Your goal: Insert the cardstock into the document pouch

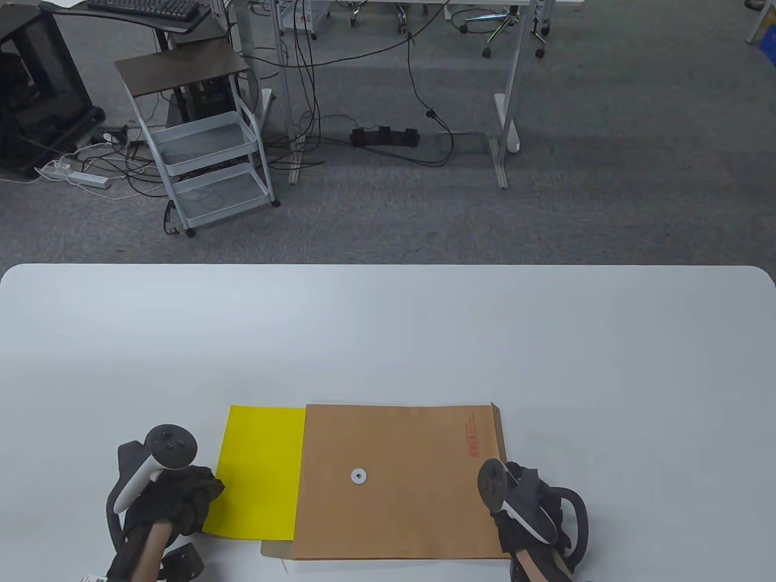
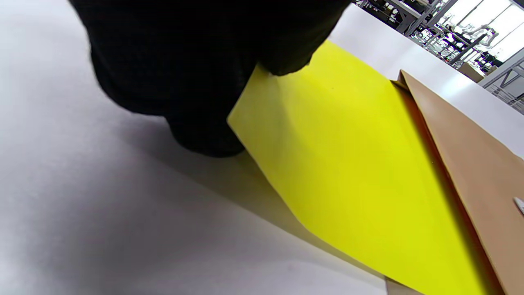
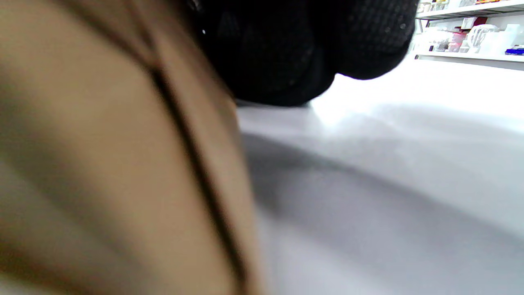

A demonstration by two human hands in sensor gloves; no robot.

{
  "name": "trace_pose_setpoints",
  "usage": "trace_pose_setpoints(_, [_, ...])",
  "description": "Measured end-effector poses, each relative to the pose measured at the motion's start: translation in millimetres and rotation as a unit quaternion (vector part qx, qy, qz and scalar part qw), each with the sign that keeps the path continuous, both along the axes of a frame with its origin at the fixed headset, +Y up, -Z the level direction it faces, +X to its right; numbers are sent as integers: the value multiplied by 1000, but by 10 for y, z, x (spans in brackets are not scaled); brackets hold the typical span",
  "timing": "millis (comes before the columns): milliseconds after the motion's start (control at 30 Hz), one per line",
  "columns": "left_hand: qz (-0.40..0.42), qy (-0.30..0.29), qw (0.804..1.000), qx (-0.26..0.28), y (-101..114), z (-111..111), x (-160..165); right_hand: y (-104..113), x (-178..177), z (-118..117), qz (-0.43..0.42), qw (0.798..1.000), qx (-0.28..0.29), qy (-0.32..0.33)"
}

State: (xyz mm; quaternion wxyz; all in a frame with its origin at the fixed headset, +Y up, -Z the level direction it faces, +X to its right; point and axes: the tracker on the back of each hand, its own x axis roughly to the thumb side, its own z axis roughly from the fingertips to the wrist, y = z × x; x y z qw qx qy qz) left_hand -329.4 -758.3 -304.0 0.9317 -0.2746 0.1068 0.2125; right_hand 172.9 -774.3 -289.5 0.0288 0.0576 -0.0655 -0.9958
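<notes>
Table view is showing the brown document pouch [image 1: 400, 479] lying flat near the near edge of the white table [image 1: 388, 327], with the yellow cardstock [image 1: 257, 473] sticking out of its left end, part of it already inside. A white round clasp [image 1: 359, 476] is sitting at the pouch's middle, and red printing [image 1: 471, 438] is running along its right end, too small to read. The left hand [image 1: 173, 497] is meeting the cardstock's left edge; the right hand [image 1: 530, 509] is resting at the pouch's right near corner.

Left wrist view is giving what the overhead hides: the gloved fingers [image 2: 229, 61] are pinching the cardstock's [image 2: 360, 164] left edge, the sheet lifting slightly off the table and sliding into the pouch's [image 2: 479, 164] open mouth.

Right wrist view is blurred; the dark glove [image 3: 303, 45] is lying against the pouch's [image 3: 114, 164] edge, and I cannot tell whether those fingers are clamped or merely pressing.
</notes>
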Motion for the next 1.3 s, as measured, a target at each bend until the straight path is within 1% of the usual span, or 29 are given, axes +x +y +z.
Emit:
trace_pose_setpoints(533, [13, -17, 1000, 2, -3, 20, 106, 0, 0, 0, 0, 1000, 0, 0])
trace_pose_setpoints(1300, [87, -23, 996, 9, -41, 22, 213, 0, 0, 0, 0, 1000, 0, 0])
